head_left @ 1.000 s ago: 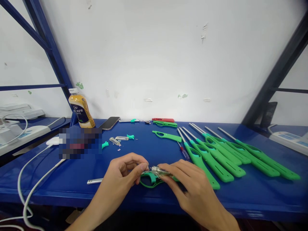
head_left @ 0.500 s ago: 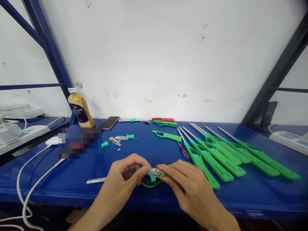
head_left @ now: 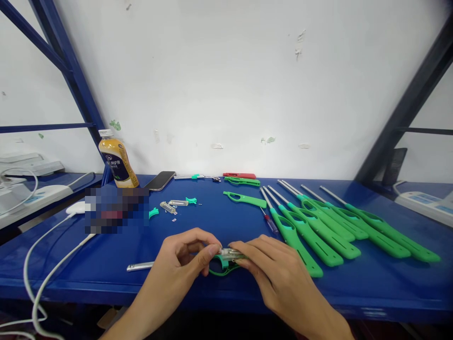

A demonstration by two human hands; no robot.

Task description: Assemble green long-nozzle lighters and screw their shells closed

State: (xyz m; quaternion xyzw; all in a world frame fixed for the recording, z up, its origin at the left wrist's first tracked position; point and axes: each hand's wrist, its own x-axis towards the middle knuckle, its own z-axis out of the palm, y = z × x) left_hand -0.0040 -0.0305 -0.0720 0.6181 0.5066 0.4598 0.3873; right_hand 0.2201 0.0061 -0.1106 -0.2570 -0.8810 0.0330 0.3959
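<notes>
A small clear plastic lighter fuel tank [head_left: 230, 254] is held between my two hands near the table's front edge. My right hand [head_left: 274, 267] is closed around its right end. At the tank's left end, the thumb and forefinger of my left hand [head_left: 189, 259] are pinched together; any smaller part between those fingertips is hidden. Below the tank lies an open green lighter casing [head_left: 223, 271] with a teal trigger, partly covered by my fingers. Its metal tube [head_left: 140, 266] sticks out to the left beyond my left wrist.
Several green long-neck lighters [head_left: 318, 236] lie fanned out at right, beside a screwdriver [head_left: 271, 223]. Green casing halves [head_left: 244, 199] and a red one [head_left: 239, 175] lie behind. Spare clear tanks [head_left: 179, 203], teal triggers [head_left: 153, 213], a phone [head_left: 162, 181] and a bottle [head_left: 118, 158] are at left.
The clear fuel tank has turned slightly between my fingers, and my hands have barely shifted. The items on the table stay where they were.
</notes>
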